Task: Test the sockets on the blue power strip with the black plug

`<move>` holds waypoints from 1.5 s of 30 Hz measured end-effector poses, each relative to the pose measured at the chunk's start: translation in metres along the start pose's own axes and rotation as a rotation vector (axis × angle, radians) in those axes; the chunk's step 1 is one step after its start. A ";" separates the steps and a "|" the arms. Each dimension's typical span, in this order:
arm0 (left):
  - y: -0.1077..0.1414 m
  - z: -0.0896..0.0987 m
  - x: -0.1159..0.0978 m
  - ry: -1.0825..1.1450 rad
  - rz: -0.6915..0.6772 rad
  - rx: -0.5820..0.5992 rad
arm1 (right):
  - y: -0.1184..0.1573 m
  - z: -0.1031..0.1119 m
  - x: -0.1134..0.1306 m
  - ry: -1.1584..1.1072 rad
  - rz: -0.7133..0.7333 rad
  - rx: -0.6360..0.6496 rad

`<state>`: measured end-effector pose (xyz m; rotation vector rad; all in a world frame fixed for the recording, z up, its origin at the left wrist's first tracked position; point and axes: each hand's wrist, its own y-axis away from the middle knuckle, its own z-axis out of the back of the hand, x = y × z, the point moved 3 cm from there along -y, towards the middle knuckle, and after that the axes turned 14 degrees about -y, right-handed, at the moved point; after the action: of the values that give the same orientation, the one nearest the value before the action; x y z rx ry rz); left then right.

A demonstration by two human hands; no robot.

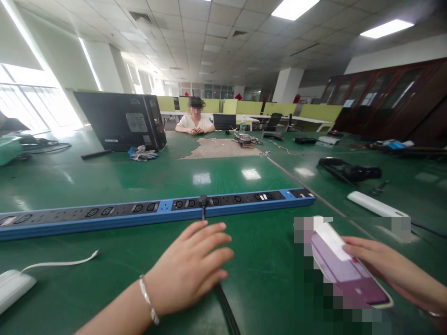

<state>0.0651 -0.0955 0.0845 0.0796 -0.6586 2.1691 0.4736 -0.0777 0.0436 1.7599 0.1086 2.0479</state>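
My left hand point(190, 267), with a pale bracelet at the wrist, reaches over the table with its fingers stretched out and slightly apart. Beneath it runs a thick black power cord point(226, 309); whether the palm touches the cord is hidden. The cord's plug point(203, 201) sits in a socket of a long blue power strip point(132, 223) that crosses the table. On the right, my right hand point(379, 260) is closed around a smartphone point(345, 267) with a purplish screen, held tilted above the table. Pixel blocks blur the area around the phone.
A white bar-shaped device point(377, 204) and a black tool point(352, 171) lie at the right. Another white device point(14, 286) with a white cable rests at left. Behind stand a black computer case point(122, 121) and gloves point(142, 153). A person point(195, 122) sits across the green table point(167, 177).
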 end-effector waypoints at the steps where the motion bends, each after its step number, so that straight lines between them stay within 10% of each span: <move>1: 0.004 -0.011 0.016 -0.018 0.116 0.033 | -0.005 0.022 -0.006 -0.003 -0.068 -0.062; 6: 0.034 -0.067 0.092 -0.126 0.648 0.098 | -0.028 0.084 -0.024 -0.140 -0.161 -0.130; 11: 0.066 -0.093 0.129 -0.164 0.845 0.161 | -0.045 0.096 -0.037 -0.157 -0.234 -0.122; 29: 0.075 -0.103 0.129 -0.263 0.824 0.241 | -0.069 0.087 -0.042 -0.083 -0.316 0.115; 45: 0.071 -0.104 0.125 -0.280 0.845 0.263 | -0.055 0.061 -0.010 0.208 -0.421 -0.082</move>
<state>-0.0505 0.0088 -0.0002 0.2904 -0.6200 3.0957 0.5475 -0.0453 0.0277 1.3340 0.4147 1.8841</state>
